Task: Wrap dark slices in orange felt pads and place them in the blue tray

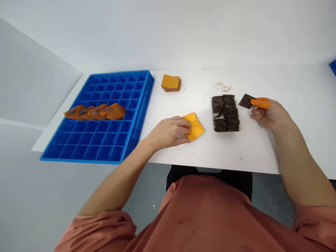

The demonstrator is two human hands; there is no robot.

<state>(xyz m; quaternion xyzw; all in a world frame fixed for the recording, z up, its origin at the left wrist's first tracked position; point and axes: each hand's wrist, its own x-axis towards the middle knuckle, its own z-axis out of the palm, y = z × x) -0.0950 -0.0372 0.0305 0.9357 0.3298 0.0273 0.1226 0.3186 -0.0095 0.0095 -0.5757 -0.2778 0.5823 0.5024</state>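
Observation:
My right hand [267, 111], with orange finger covers on, pinches a thin dark brown square slab [246, 101] by its corner above the table. Just left of it is a clear tray [240, 125] with rows of the same dark slabs [232, 113] standing on edge, one row partly leaning. My left hand [172, 132] grips the left side of a yellow paper piece [195, 127] near the table's front. The fingers curl over the paper and the thumb lies below, so part of it is hidden.
A stack of yellow paper pieces [171, 83] lies at the back. On the left, a blue compartment box [143, 115] holds one row of orange-yellow packets [114, 112]. A thin string [223, 87] lies behind the tray. Dark crumbs dot the white table [181, 154].

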